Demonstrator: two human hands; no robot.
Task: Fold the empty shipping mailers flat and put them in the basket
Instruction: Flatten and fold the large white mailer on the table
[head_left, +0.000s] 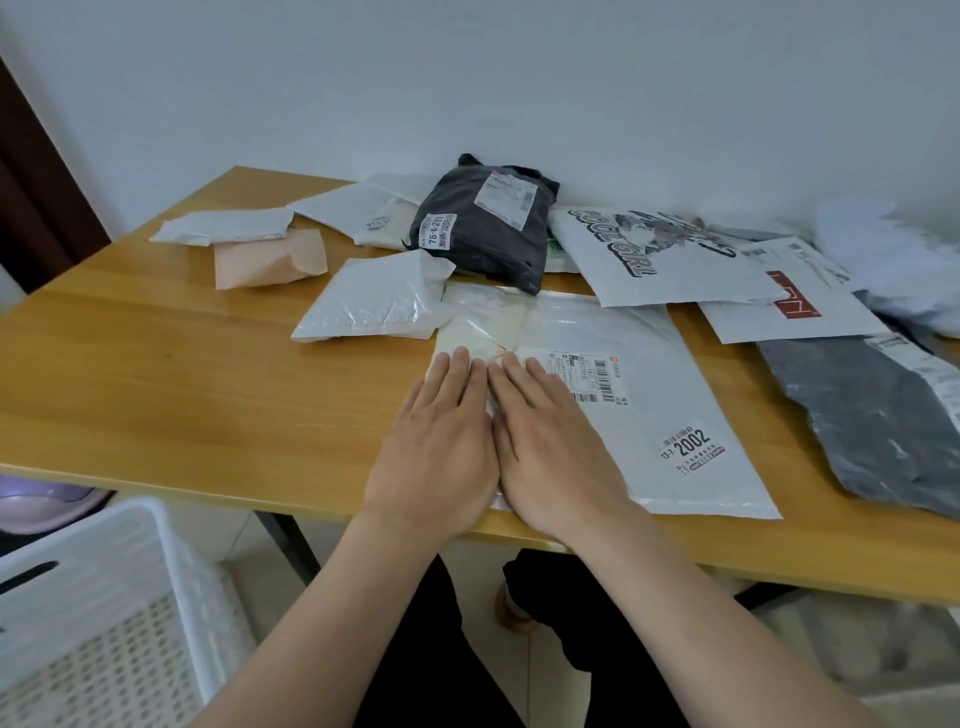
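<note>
**Pressing the white mailer flat**

Head view: my left hand (435, 457) and right hand (553, 457) lie side by side, fingers straight, palms pressing the left part of the big white mailer (639, 415) at the near table edge (156, 364). The basket (104, 597) waits low on my left. Trapped air could spring the slick plastic back, or it may slide off the edge once I lift my palms.

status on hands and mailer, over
Left hand and right hand open, pressing white mailer on table. Basket lower left. Other mailers behind, none in the way.
</note>
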